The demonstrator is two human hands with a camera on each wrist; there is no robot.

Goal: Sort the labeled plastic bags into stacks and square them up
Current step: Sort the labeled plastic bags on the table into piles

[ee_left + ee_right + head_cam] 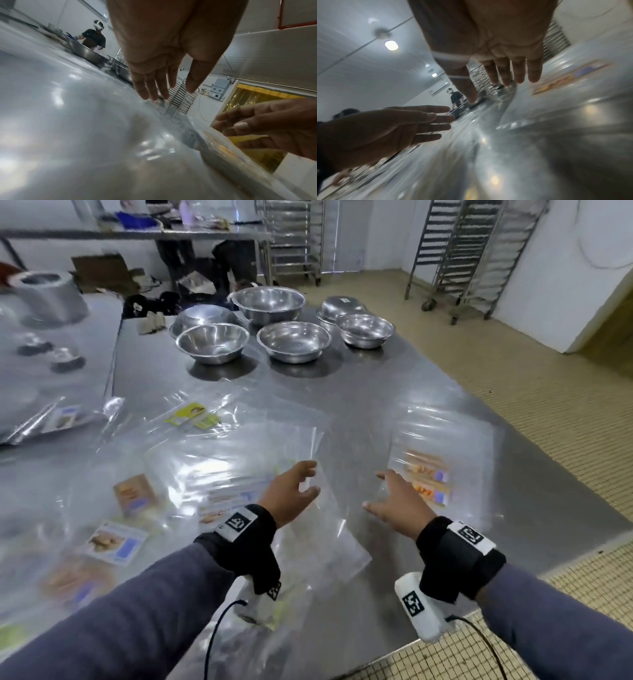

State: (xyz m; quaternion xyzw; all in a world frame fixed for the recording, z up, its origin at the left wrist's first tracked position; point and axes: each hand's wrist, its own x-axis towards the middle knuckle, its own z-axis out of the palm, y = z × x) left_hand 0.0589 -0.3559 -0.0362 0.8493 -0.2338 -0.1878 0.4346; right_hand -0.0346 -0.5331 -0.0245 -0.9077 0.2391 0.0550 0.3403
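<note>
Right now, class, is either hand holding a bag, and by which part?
Neither. The left hand and right hand are open, fingers straight, gripping none of the plastic bags.

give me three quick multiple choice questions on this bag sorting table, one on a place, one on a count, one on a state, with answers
1. Where does the orange-labelled bag stack lie?
A. under the left hand
B. beside the right hand
C. inside a bowl

2. How many steel bowls stand on the table?
A. three
B. six
C. nine

3. How is the left hand?
A. open, holding nothing
B. gripping a bowl
C. clenched in a fist

Answers: 1 B, its labels show just past the right fingers. 2 B, six counted at the far end, one upturned. 3 A, the fingers are spread over clear bags.
</note>
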